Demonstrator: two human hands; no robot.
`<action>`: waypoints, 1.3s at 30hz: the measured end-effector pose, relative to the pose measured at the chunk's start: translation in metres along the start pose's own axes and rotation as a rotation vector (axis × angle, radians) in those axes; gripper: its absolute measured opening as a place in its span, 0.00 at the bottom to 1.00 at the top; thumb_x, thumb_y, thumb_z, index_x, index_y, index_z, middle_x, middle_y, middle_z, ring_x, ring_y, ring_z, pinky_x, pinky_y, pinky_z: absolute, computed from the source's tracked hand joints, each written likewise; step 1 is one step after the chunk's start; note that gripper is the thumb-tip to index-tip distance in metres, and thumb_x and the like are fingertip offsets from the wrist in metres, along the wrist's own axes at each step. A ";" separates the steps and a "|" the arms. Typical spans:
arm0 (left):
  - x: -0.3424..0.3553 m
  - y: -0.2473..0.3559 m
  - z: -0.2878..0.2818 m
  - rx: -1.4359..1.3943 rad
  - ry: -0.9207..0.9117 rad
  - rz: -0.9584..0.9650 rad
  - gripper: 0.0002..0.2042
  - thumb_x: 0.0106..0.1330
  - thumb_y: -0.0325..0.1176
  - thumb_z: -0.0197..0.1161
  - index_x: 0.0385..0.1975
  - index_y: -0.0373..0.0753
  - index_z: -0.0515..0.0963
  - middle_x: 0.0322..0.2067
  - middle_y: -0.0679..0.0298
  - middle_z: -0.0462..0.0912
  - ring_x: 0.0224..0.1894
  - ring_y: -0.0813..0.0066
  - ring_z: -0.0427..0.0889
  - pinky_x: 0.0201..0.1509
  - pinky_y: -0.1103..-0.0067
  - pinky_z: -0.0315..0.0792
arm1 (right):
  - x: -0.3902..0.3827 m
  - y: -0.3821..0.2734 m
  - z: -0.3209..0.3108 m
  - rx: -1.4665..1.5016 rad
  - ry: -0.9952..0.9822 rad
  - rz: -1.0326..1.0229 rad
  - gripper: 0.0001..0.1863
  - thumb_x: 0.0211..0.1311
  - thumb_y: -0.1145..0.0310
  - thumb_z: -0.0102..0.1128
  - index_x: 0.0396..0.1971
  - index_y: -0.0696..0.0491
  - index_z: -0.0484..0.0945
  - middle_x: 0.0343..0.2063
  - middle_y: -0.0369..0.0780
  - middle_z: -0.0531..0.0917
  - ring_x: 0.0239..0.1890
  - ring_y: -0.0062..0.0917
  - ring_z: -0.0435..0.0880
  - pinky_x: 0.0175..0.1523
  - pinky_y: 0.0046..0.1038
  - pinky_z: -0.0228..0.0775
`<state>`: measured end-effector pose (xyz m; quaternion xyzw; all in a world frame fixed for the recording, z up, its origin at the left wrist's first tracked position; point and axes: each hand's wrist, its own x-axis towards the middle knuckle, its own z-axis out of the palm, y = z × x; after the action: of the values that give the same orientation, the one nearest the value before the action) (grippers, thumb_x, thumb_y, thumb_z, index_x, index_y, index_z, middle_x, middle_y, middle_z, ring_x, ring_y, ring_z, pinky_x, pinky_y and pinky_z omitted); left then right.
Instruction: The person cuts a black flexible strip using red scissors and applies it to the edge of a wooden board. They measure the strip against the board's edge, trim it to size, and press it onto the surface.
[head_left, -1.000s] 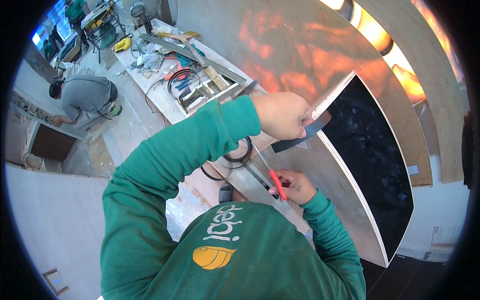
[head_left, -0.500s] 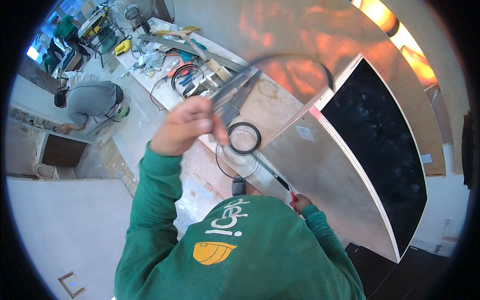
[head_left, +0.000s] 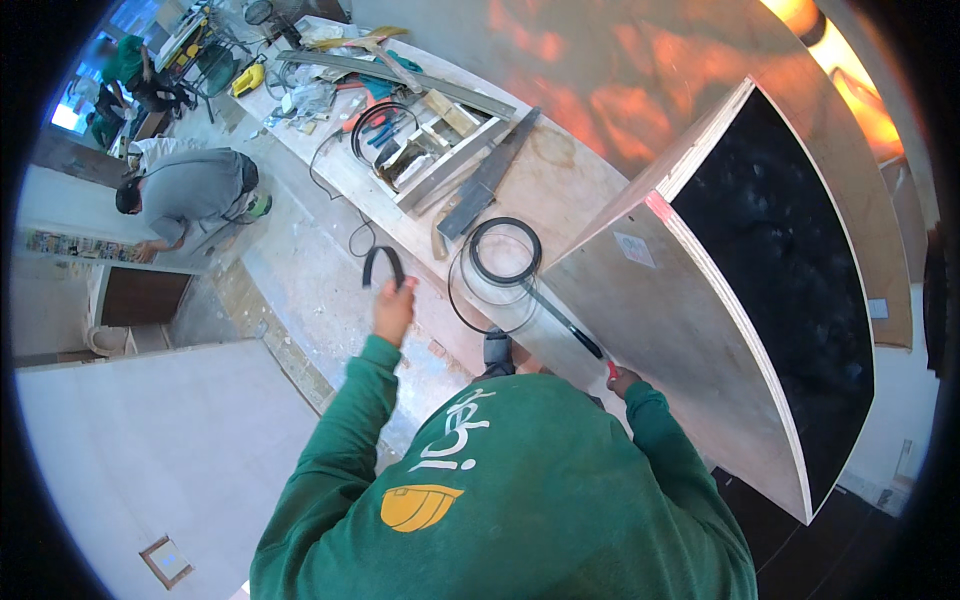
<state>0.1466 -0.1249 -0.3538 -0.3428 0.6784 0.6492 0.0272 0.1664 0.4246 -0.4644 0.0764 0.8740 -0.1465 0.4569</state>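
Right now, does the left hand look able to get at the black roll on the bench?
Probably yes: nothing seems to stand between the left hand and the black roll on the bench, which lies uncovered on top. That hand holds a dark strip, though, which might hamper a grip.

The strip point(head_left: 395, 265) is black, the handle point(head_left: 612, 370) red.

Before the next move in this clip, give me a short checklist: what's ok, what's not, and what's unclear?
1. Strip in the left hand: ok, held, curving above the fingers.
2. Red tool in the right hand: ok, gripped.
3. Red tool's tip: cannot tell, too small to make out.
4. Saw set down: ok, lying on the bench.
5. Bench tidy: not ok, clutter crowds its far end.
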 end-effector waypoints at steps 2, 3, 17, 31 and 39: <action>-0.011 -0.027 0.044 0.194 -0.062 0.110 0.15 0.73 0.45 0.58 0.36 0.37 0.78 0.18 0.68 0.73 0.21 0.78 0.74 0.25 0.76 0.70 | 0.013 0.024 0.009 -0.105 -0.018 0.018 0.29 0.54 0.60 0.67 0.57 0.53 0.77 0.52 0.48 0.82 0.54 0.42 0.81 0.61 0.38 0.70; -0.008 -0.058 0.061 0.064 -0.185 0.150 0.11 0.73 0.40 0.58 0.39 0.37 0.80 0.21 0.67 0.76 0.22 0.79 0.75 0.28 0.78 0.73 | 0.010 0.029 0.014 -0.105 0.075 0.042 0.26 0.57 0.61 0.65 0.57 0.52 0.78 0.51 0.48 0.83 0.55 0.41 0.81 0.61 0.36 0.70; -0.043 -0.105 0.176 0.523 -0.685 0.569 0.12 0.60 0.27 0.58 0.42 0.39 0.83 0.37 0.47 0.82 0.42 0.46 0.82 0.46 0.63 0.76 | -0.045 -0.033 0.022 0.753 0.101 -0.191 0.31 0.66 0.67 0.60 0.68 0.50 0.65 0.58 0.42 0.78 0.58 0.29 0.77 0.63 0.32 0.69; -0.030 -0.113 0.185 0.909 -0.812 0.499 0.32 0.55 0.36 0.62 0.64 0.49 0.70 0.66 0.51 0.65 0.65 0.49 0.68 0.68 0.61 0.65 | -0.104 -0.209 -0.108 0.856 0.025 -0.527 0.06 0.60 0.72 0.67 0.31 0.54 0.76 0.29 0.39 0.86 0.28 0.20 0.80 0.37 0.24 0.73; -0.014 -0.126 0.191 1.224 -0.834 0.318 0.23 0.62 0.42 0.62 0.59 0.54 0.78 0.62 0.58 0.67 0.65 0.55 0.65 0.64 0.57 0.64 | -0.135 -0.189 -0.108 0.604 0.024 -0.447 0.07 0.59 0.74 0.69 0.27 0.56 0.78 0.26 0.32 0.83 0.28 0.14 0.77 0.36 0.20 0.69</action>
<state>0.1429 0.0626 -0.4852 0.1096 0.8925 0.2285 0.3731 0.1090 0.2811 -0.2599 0.0170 0.7920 -0.4927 0.3602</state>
